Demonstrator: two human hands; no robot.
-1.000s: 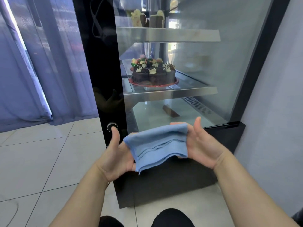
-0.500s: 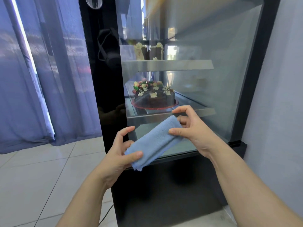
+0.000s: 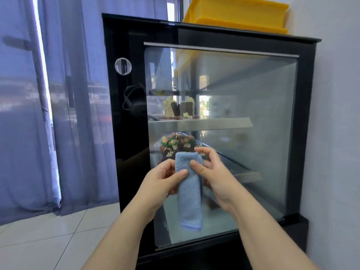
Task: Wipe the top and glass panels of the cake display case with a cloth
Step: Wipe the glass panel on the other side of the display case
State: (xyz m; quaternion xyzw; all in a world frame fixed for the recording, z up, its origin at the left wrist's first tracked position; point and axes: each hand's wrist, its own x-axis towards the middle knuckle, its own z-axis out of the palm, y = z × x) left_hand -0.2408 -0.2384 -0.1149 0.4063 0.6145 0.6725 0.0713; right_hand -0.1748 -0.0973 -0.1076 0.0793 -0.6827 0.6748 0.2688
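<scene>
Blue cloth (image 3: 190,193) is folded into a long pad and hangs just in front of the case's (image 3: 126,152) glass panel (image 3: 263,143). Left hand (image 3: 161,184) and right hand (image 3: 216,178) both pinch its upper end, close together, probably tidying the fold. Yellow crates (image 3: 237,16) hog the top and the wall (image 3: 339,133) crowds the right edge. Open floor (image 3: 48,240) on the left.

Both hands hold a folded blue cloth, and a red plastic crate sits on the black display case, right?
Not red: the head view shows a yellow plastic crate on the black display case. The rest is right.
</scene>
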